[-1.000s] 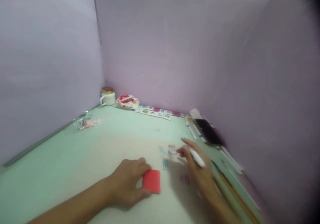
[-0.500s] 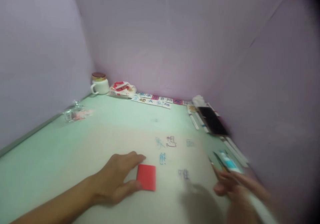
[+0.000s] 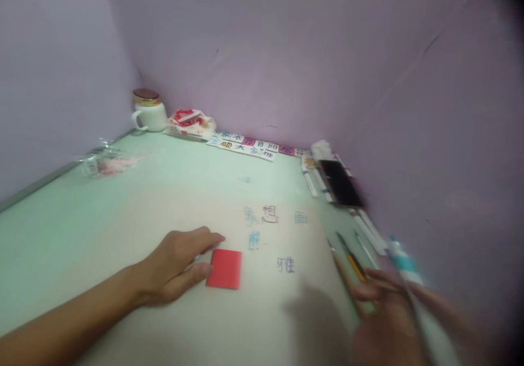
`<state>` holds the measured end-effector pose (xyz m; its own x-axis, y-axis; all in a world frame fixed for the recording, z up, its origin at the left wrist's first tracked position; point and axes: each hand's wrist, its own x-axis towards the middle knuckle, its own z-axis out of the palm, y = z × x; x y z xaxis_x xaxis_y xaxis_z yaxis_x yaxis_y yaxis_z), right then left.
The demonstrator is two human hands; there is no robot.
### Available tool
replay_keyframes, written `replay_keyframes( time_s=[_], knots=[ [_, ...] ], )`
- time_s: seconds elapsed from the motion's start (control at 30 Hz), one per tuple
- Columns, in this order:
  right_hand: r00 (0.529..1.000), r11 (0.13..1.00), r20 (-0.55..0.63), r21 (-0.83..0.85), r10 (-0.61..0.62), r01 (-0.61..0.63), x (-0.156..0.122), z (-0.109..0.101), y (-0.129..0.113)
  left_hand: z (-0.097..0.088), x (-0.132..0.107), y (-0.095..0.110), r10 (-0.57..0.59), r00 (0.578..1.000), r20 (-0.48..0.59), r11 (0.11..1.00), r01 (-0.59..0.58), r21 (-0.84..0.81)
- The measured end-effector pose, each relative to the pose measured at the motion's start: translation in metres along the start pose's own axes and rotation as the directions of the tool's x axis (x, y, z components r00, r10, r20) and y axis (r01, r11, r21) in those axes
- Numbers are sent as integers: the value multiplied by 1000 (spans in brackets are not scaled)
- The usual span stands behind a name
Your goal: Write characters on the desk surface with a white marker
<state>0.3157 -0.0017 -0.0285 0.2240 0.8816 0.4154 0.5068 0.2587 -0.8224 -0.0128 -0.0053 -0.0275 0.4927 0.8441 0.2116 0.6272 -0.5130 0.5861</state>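
My left hand [image 3: 180, 265] lies on the pale work surface with its thumb on the left edge of a square red card [image 3: 225, 269]. The index finger reaches past the card's upper left corner, and something greyish shows under that hand. At the lower right is my right hand [image 3: 385, 311], blurred, its fingers closed around what looks like a white and teal marker [image 3: 405, 268]. By those fingertips lie a black and yellow pencil-like tool [image 3: 354, 262] and a wooden-handled tool [image 3: 341, 270].
Coloured characters [image 3: 269, 215] are written on the surface. A phone [image 3: 340, 183] lies among white markers [image 3: 368, 232] on the right. Character tiles [image 3: 239, 147] line the back wall, by a plastic packet [image 3: 191, 123] and a lidded white mug [image 3: 151, 116]. Clear plastic [image 3: 94, 164] lies left.
The marker has shifted to the right with my right hand, exposing more of the tools beside it. My left hand stays at the red card. The whole view has shifted slightly.
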Motion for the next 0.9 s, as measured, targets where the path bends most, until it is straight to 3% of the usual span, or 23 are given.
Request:
replay_keyframes(
  time_s=[0.07,0.13,0.2,0.3,0.43,0.53,0.6,0.67,0.77,0.83,0.9],
  knots=[
    [989,1000,-149,13,0,2,-1,11,-16,-1,0,1,-5,1000,5,1000,5,-2],
    [979,994,-177,19,-102,107,-1,24,-25,-1,0,1,-16,1000,6,1000,16,-4],
    [957,958,-55,-11,-285,285,2,35,-24,0,0,1,-32,999,3,999,32,0],
    [849,873,283,-76,-445,483,11,49,-10,1,-1,1,-55,998,-8,999,55,1],
    [755,812,520,-182,-400,555,24,65,7,1,-2,2,-88,996,-21,996,88,-26],
    [699,763,604,-220,-383,608,29,73,11,2,0,5,-149,985,-82,982,138,-128],
    [698,756,594,-217,-399,617,29,75,12,1,1,9,-269,951,-151,930,215,-300],
    [735,771,515,-201,-441,604,27,73,11,-1,3,14,-470,869,-153,757,307,-577],
    [799,809,359,-168,-482,564,21,64,8,-8,6,27,-679,733,41,263,295,-919],
    [839,840,286,-161,-463,518,17,58,4,-12,7,35,-697,701,155,10,225,-974],
    [877,873,230,-158,-421,461,14,53,0,-16,7,40,-692,697,187,-99,164,-981]
  ],
)
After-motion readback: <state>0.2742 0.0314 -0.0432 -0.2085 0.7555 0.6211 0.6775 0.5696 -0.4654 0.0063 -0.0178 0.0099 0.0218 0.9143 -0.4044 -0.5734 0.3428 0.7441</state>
